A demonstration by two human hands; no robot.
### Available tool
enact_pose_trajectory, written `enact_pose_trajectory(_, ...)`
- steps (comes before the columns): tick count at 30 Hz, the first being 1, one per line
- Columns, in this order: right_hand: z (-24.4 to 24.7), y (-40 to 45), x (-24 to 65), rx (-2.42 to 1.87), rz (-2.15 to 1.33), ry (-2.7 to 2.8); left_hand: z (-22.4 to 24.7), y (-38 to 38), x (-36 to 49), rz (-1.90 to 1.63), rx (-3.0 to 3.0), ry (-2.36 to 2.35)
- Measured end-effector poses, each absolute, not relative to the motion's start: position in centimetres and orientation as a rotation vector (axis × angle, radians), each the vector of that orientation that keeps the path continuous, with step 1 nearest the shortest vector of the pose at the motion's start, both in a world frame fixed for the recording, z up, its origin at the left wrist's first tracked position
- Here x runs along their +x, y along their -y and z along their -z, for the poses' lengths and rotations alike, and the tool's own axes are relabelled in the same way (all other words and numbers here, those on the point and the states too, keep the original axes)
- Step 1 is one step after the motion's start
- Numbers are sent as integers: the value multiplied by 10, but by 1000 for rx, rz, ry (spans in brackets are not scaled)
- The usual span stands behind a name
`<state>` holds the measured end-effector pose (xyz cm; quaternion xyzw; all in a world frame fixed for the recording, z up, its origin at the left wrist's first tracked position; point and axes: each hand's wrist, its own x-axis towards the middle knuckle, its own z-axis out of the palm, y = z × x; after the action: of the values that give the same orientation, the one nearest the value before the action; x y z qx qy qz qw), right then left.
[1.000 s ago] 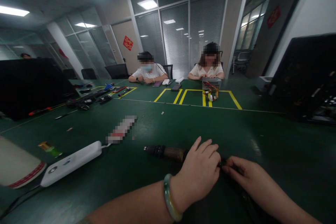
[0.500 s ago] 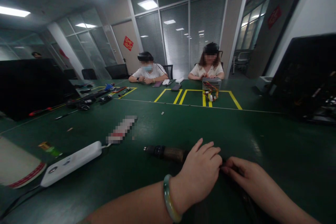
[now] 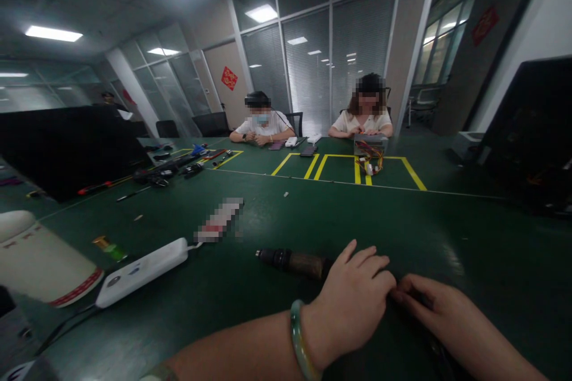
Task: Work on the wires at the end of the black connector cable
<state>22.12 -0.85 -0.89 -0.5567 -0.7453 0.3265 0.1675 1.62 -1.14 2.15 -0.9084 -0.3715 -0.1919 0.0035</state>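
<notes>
A dark screwdriver-like tool (image 3: pixel 295 263) with a brown grip lies on the green table, its metal tip pointing left. My left hand (image 3: pixel 357 292), with a jade-coloured bangle (image 3: pixel 300 333) at the wrist, is bent over the tool's right end, which it hides. Just to the right, my right hand (image 3: pixel 435 303) has thumb and index finger pinched together close to the left fingertips. What sits between those fingers is dark and too small to make out. A dark cable or strap seems to run below the right hand.
A white power bank (image 3: pixel 143 272) and a pixelated card (image 3: pixel 220 219) lie to the left, beside a small green bottle (image 3: pixel 109 248) and a cream container (image 3: pixel 49 256). Two people sit across the green table (image 3: pixel 250 321). Black monitors stand at both sides.
The view has shifted a little left, so everything appears further right and more of the cream container shows. Both hands keep nearly the same pose over the tool.
</notes>
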Motion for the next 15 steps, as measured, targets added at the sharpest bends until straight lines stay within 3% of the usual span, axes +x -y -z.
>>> enact_pose_trajectory(15, 10, 9, 222, -1573, -924, 2107, -21, 10, 16, 665, -2839, 1215)
